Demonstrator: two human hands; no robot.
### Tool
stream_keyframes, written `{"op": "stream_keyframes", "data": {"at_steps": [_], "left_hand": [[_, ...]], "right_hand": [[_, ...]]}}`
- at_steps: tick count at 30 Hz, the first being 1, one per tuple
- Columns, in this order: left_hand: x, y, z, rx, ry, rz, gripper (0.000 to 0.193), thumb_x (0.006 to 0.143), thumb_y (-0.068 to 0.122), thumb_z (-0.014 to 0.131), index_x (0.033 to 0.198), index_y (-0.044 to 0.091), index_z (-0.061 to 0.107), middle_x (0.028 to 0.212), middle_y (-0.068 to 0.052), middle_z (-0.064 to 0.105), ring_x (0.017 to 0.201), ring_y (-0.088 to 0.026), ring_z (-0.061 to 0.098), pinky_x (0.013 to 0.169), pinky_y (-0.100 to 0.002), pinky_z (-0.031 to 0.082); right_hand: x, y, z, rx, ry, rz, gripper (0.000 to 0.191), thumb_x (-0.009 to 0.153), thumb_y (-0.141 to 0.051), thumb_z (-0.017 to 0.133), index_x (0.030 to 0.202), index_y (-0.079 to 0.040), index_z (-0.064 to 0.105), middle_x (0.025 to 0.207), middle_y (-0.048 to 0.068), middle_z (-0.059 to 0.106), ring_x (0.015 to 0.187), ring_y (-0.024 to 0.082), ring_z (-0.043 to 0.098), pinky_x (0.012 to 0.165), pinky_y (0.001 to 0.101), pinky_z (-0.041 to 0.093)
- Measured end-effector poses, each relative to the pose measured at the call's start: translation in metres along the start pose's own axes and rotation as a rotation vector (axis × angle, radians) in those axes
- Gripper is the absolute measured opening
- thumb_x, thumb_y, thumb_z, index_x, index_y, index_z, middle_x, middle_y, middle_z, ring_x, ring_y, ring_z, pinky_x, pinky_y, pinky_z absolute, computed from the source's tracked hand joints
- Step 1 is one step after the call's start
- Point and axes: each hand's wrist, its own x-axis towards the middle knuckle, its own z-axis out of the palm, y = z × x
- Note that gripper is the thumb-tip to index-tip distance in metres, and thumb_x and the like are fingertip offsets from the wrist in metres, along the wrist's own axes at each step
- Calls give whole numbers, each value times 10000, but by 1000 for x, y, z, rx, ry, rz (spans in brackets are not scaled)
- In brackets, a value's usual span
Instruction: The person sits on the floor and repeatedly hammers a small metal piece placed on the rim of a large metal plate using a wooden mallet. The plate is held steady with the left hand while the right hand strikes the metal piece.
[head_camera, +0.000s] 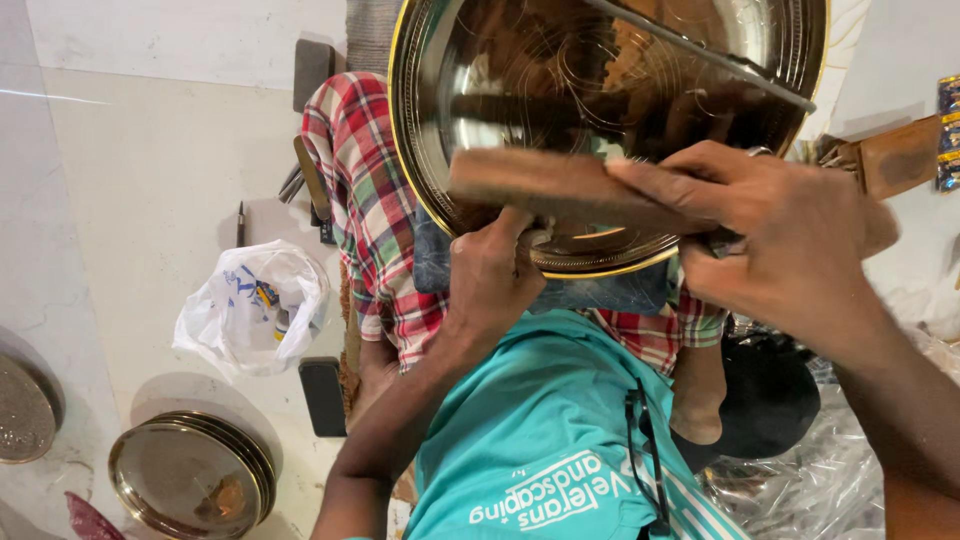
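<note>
Single head cam, looking steeply down at close range: lap, both hands and floor (150, 150) in frame. No second view.

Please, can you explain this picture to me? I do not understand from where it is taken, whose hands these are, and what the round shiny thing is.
A camera on a person's head looks down at their own two bare hands; there is no machine. The left hand grips the near rim of a large shiny metal plate resting on a checked cloth over the lap. The right hand holds a brown wooden block against the plate. On the pale floor lie a white plastic bag, a dark phone and a stack of similar plates.
</note>
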Motion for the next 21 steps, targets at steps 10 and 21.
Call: {"op": "stream_keyframes", "data": {"at_steps": [10,21], "left_hand": [[38,-7,-21,-65,-419,177,524,703,-55,625,1214,60,639,882,-172,727,774,-366,719,677,-473,543],[77,-10,-25,-148,-635,509,655,688,-66,654,1329,69,649,942,-161,758,773,-312,755,668,-393,601]], "right_hand": [[-64,15,46,577,310,262,718,794,45,656,1495,-91,575,1155,108,662,1017,141,615,919,243,491],[-128,16,121,488,550,312,627,859,38,705,1475,30,581,1283,155,675,1129,166,650,1021,274,506]]}}
